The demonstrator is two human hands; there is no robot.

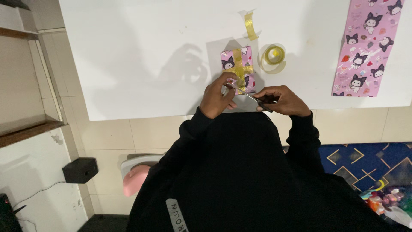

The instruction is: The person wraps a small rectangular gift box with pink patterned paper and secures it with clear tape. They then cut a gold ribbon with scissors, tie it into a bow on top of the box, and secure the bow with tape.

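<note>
Trimming is the step I judge to be in hand: my right hand point(284, 101) grips the dark handles of a pair of scissors point(253, 98), whose blades reach leftward to a loose tail of glittery gold ribbon point(238, 66) at the near edge of a small box wrapped in pink paper printed with black cartoon cats point(237, 68). My left hand point(216, 99) is closed in a pinch on that ribbon tail, or on the box edge beside it; I cannot tell which, since the fingertips crowd together there.

As I read it, the next move calls for holding the tail taut with the left hand while the blades close squarely across it, kept clear of the wrapping paper just beneath.

The box sits on the white table point(128, 51), just beyond both hands and touching the left fingertips. Gold ribbon crosses its top in a plus shape and the paper looks snug and neat.

Just beyond my right hand lies a coiled roll of the same gold ribbon point(274, 55), with a short cut strip of gold ribbon point(250, 25) farther out past the box. Well off to the right of my right hand lies a long spare sheet of the same pink cat-print paper point(369, 45).
</note>
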